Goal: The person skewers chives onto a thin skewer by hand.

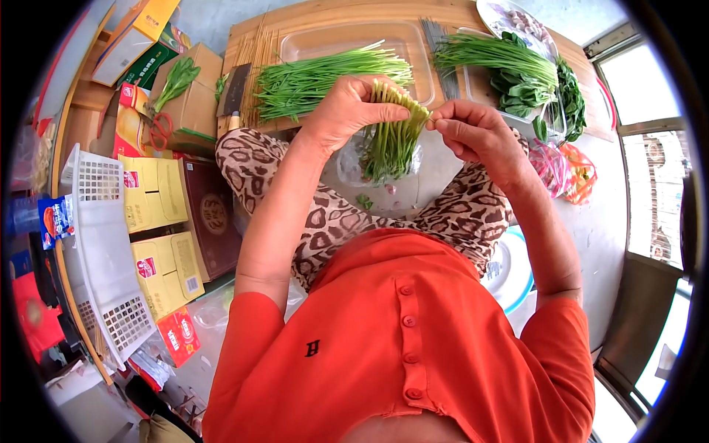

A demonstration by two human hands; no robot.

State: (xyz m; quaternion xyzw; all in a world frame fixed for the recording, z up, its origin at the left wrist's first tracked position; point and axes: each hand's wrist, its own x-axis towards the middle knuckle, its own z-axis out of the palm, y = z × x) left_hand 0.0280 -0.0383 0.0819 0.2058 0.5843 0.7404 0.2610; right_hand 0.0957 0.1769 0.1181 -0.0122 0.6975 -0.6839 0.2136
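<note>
My left hand (348, 114) is closed round a bunch of green stalks (391, 144), whose pale ends are lined up at the top while the leafy ends hang down. At the right end of that row, my right hand (473, 133) pinches something thin, perhaps a skewer tip, too small to make out. Behind the hands, more long green stalks (325, 77) lie across a clear plastic tray (417, 44) on the wooden board (255, 33). Thin wooden skewers (255, 66) lie to the left of the tray, and grey skewers (441, 63) to its right.
A knife (235, 92) lies at the board's left edge. Further left are red scissors (160, 131), cardboard boxes (155, 193) and a white basket (111, 258). On the right are leafy greens (521, 88), a plate with pieces (517, 22), plastic bags (565, 171) and a white basin (509, 269).
</note>
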